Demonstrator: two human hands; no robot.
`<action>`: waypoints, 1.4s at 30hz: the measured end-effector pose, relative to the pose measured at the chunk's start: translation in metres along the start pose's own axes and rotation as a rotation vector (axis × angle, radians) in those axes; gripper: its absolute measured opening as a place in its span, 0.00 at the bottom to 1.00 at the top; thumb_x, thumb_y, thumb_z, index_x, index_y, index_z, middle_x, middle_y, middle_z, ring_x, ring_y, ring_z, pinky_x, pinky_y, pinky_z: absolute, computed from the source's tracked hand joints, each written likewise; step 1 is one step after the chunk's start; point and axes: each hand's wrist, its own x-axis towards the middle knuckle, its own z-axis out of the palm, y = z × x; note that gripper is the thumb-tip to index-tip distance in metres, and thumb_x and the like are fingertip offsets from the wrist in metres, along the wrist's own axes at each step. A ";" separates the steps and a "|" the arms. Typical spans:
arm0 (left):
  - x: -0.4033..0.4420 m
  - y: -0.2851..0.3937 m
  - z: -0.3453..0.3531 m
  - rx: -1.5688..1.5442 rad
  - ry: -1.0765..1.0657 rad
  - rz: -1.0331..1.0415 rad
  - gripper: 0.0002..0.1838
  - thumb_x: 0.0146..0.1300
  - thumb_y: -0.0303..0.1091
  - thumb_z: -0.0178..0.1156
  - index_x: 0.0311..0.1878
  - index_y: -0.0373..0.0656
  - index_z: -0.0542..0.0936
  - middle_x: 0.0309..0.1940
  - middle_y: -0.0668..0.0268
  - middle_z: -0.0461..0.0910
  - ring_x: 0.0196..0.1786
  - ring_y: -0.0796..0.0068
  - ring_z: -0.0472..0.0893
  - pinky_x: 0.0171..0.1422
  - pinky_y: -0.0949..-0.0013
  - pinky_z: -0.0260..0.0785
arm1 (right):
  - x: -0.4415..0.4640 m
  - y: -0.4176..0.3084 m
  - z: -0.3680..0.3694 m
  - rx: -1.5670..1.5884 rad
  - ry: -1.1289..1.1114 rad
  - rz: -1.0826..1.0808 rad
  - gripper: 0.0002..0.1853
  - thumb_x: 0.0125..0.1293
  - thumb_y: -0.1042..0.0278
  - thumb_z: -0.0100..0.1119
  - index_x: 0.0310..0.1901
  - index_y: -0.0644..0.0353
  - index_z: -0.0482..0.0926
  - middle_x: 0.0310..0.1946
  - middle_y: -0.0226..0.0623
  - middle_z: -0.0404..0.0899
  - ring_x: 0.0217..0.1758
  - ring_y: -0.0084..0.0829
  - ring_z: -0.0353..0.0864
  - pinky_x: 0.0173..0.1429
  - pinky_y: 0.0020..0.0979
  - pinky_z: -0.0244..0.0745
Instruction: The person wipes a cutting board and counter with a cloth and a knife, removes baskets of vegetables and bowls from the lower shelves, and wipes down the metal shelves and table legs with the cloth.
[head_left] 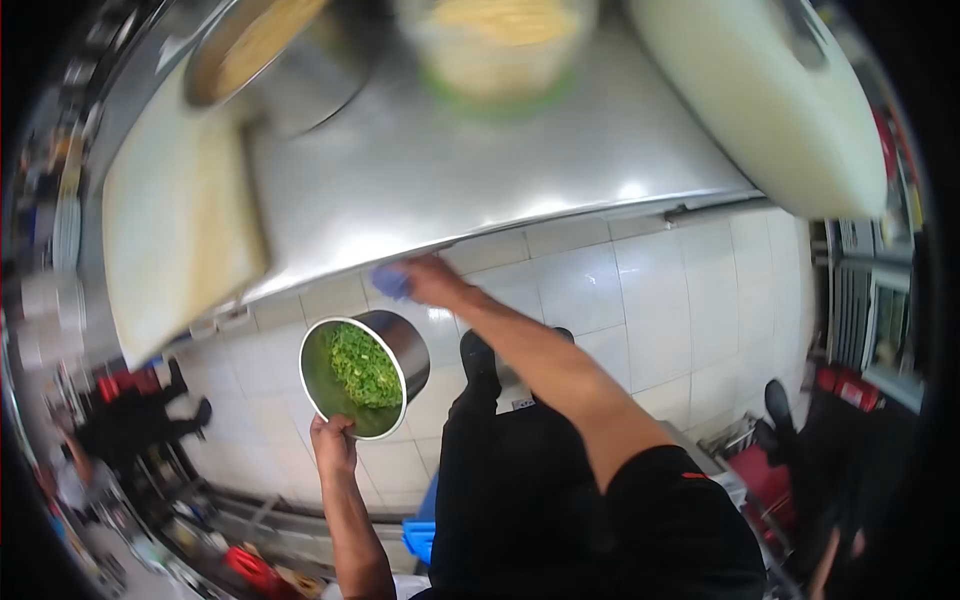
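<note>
My left hand (335, 442) grips the rim of a round metal pot (412, 352), thumb over the edge. The pot is tilted, so its mouth faces me, and chopped green onions (362, 365) lie inside. Held in my closed right hand (436, 281) is a bluish-purple cloth (391, 282), close to the front edge of the steel table (450, 180). The hand and cloth are slightly blurred.
A thick cutting board (180, 230) overhangs the table's left end, and a second board (770, 100) lies on the right. At the back stand a large metal pot (330, 90) and a clear tub (495, 75) of pale yellow food. People stand at both sides.
</note>
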 end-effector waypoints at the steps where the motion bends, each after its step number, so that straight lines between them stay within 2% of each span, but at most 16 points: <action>1: 0.000 -0.004 -0.010 -0.031 0.045 -0.015 0.19 0.44 0.14 0.50 0.43 0.33 0.74 0.37 0.62 0.79 0.37 0.72 0.79 0.43 0.73 0.71 | -0.010 0.033 -0.022 -0.126 -0.007 0.217 0.08 0.61 0.71 0.51 0.41 0.58 0.77 0.39 0.38 0.79 0.36 0.36 0.82 0.41 0.38 0.76; 2: 0.004 -0.010 -0.016 -0.045 0.063 -0.032 0.19 0.44 0.14 0.50 0.43 0.34 0.74 0.38 0.62 0.79 0.38 0.72 0.79 0.44 0.73 0.71 | -0.020 0.068 -0.044 -0.254 -0.043 0.433 0.08 0.65 0.67 0.49 0.41 0.57 0.77 0.36 0.39 0.79 0.34 0.37 0.81 0.36 0.38 0.76; 5: 0.018 -0.025 -0.007 -0.070 0.218 -0.094 0.15 0.45 0.16 0.52 0.39 0.37 0.76 0.32 0.67 0.79 0.32 0.78 0.77 0.35 0.77 0.68 | -0.025 0.107 -0.170 -0.909 0.203 0.350 0.17 0.61 0.57 0.52 0.48 0.56 0.74 0.45 0.41 0.76 0.46 0.40 0.75 0.48 0.39 0.66; 8: 0.040 -0.054 -0.013 -0.019 0.351 -0.083 0.07 0.48 0.22 0.56 0.32 0.43 0.77 0.21 0.75 0.74 0.19 0.88 0.65 0.22 0.81 0.53 | 0.010 0.141 -0.266 -1.193 0.426 0.333 0.28 0.57 0.47 0.55 0.56 0.55 0.71 0.54 0.42 0.72 0.57 0.43 0.68 0.61 0.40 0.57; 9: 0.049 -0.070 -0.022 -0.007 0.335 -0.103 0.12 0.49 0.21 0.54 0.39 0.38 0.76 0.30 0.68 0.78 0.27 0.78 0.76 0.31 0.76 0.69 | 0.032 0.157 -0.275 -1.217 0.455 0.334 0.32 0.56 0.44 0.56 0.59 0.55 0.70 0.57 0.43 0.71 0.61 0.44 0.66 0.65 0.41 0.54; 11: 0.057 -0.090 -0.028 -0.027 0.366 -0.105 0.09 0.49 0.22 0.54 0.36 0.40 0.77 0.25 0.70 0.76 0.23 0.82 0.71 0.26 0.79 0.63 | 0.080 0.176 -0.240 -1.313 0.352 0.368 0.40 0.53 0.37 0.58 0.64 0.54 0.68 0.63 0.44 0.68 0.68 0.46 0.62 0.73 0.41 0.47; 13: 0.063 -0.100 -0.030 -0.052 0.424 -0.154 0.08 0.49 0.22 0.55 0.34 0.41 0.77 0.25 0.72 0.75 0.22 0.85 0.69 0.24 0.80 0.59 | 0.142 0.136 -0.134 -1.595 -0.004 0.501 0.33 0.63 0.39 0.46 0.61 0.55 0.70 0.60 0.44 0.71 0.64 0.45 0.68 0.66 0.40 0.61; 17: 0.061 -0.127 -0.029 -0.152 0.403 -0.145 0.08 0.49 0.21 0.56 0.35 0.40 0.78 0.25 0.72 0.76 0.23 0.86 0.69 0.25 0.80 0.59 | 0.179 0.179 0.012 -1.181 -0.141 0.261 0.14 0.62 0.57 0.54 0.27 0.60 0.76 0.28 0.45 0.77 0.32 0.41 0.77 0.54 0.39 0.71; 19: 0.058 -0.118 -0.016 -0.245 0.329 -0.101 0.13 0.47 0.18 0.54 0.38 0.38 0.79 0.31 0.69 0.80 0.29 0.82 0.75 0.33 0.79 0.67 | 0.175 0.163 0.079 -1.203 0.074 -0.178 0.02 0.53 0.74 0.58 0.30 0.59 0.77 0.31 0.45 0.77 0.37 0.41 0.77 0.56 0.40 0.71; 21: 0.053 -0.100 -0.008 -0.253 0.289 -0.060 0.12 0.49 0.18 0.54 0.38 0.37 0.79 0.32 0.69 0.80 0.31 0.82 0.76 0.36 0.78 0.68 | 0.159 0.153 0.073 -1.053 0.252 -0.455 0.09 0.49 0.81 0.56 0.34 0.59 0.79 0.34 0.44 0.78 0.41 0.42 0.77 0.57 0.40 0.71; 22: 0.052 -0.090 -0.004 -0.264 0.283 -0.074 0.12 0.49 0.18 0.54 0.38 0.37 0.79 0.32 0.69 0.80 0.31 0.82 0.76 0.36 0.78 0.68 | 0.150 0.145 0.059 -0.841 -0.124 -0.485 0.16 0.48 0.83 0.55 0.39 0.56 0.79 0.39 0.43 0.78 0.46 0.42 0.76 0.57 0.41 0.71; 24: 0.053 -0.073 0.002 -0.196 0.187 -0.022 0.12 0.50 0.18 0.53 0.38 0.37 0.79 0.33 0.68 0.80 0.33 0.82 0.77 0.39 0.78 0.68 | 0.138 0.120 0.021 -0.701 -0.368 -0.556 0.21 0.49 0.83 0.54 0.46 0.55 0.79 0.44 0.42 0.79 0.51 0.40 0.76 0.58 0.38 0.72; 29: 0.074 -0.046 0.026 -0.120 0.071 0.061 0.11 0.50 0.17 0.52 0.38 0.36 0.79 0.31 0.69 0.80 0.32 0.83 0.75 0.39 0.78 0.67 | 0.159 0.131 -0.133 -1.246 -0.025 -0.179 0.18 0.52 0.80 0.53 0.47 0.57 0.78 0.43 0.44 0.79 0.49 0.42 0.77 0.56 0.39 0.72; 33: 0.107 -0.026 0.071 -0.142 0.056 0.036 0.10 0.50 0.18 0.53 0.36 0.36 0.79 0.29 0.70 0.79 0.29 0.85 0.74 0.34 0.79 0.64 | 0.174 0.155 -0.091 -1.306 0.011 -0.152 0.16 0.55 0.78 0.52 0.47 0.59 0.78 0.41 0.45 0.80 0.48 0.43 0.78 0.55 0.40 0.73; 37: 0.144 0.002 0.146 -0.177 0.024 0.055 0.10 0.51 0.24 0.55 0.37 0.37 0.80 0.25 0.70 0.77 0.26 0.83 0.73 0.27 0.77 0.63 | 0.111 0.131 -0.103 -1.111 -0.213 -0.278 0.15 0.57 0.76 0.51 0.47 0.61 0.77 0.40 0.47 0.80 0.47 0.44 0.79 0.53 0.40 0.74; 42: 0.210 0.007 0.264 -0.139 -0.102 0.266 0.11 0.51 0.29 0.56 0.36 0.34 0.79 0.29 0.61 0.79 0.29 0.69 0.77 0.30 0.66 0.70 | -0.042 0.088 -0.262 -1.280 0.015 0.182 0.14 0.61 0.73 0.49 0.48 0.63 0.77 0.39 0.49 0.81 0.45 0.46 0.81 0.51 0.41 0.74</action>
